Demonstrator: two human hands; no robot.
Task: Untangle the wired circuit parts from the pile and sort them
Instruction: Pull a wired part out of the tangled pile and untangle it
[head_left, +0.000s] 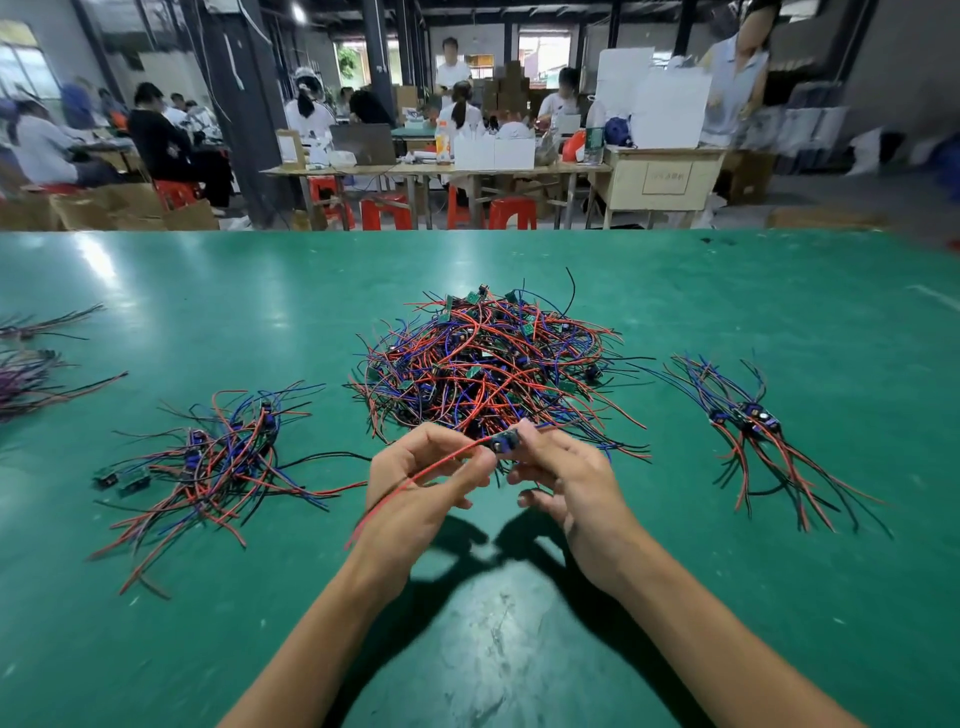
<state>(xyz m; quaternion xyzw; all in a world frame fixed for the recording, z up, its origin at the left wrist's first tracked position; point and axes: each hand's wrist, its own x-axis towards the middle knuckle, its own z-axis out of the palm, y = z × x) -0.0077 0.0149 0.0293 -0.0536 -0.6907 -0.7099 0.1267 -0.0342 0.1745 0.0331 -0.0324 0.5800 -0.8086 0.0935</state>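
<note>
Your two hands meet just above the near edge of the big pile (488, 364), a loose mound of thin, glossy red, blue and black insulated wires with small green circuit boards poking out of it. Your right hand (566, 483) pinches a small dark circuit part (505, 441) between thumb and fingertips; it has a blue block on it, and it sits right at the front fringe of the pile. Your left hand (421, 483) pinches the red wire (415, 480) that runs from that part, and the wire trails down across your palm and past your wrist, its free end hanging over the table.

The green table mat (519, 649) is smooth and slightly shiny, scuffed with pale grey scratches near you.

To your left lies a spread bundle (208, 462) of the same wired parts, wires fanned toward you, with two small dark rectangular pieces at its left edge. To your right, well apart from the pile, a smaller bundle (753, 431) lies with its boards together and its wires splayed out at both ends. At the far left edge more dark wires (31, 364) lie blurred.

Beyond the table, a cream cabinet (660, 176) carries a label whose writing is too blurred to read.
</note>
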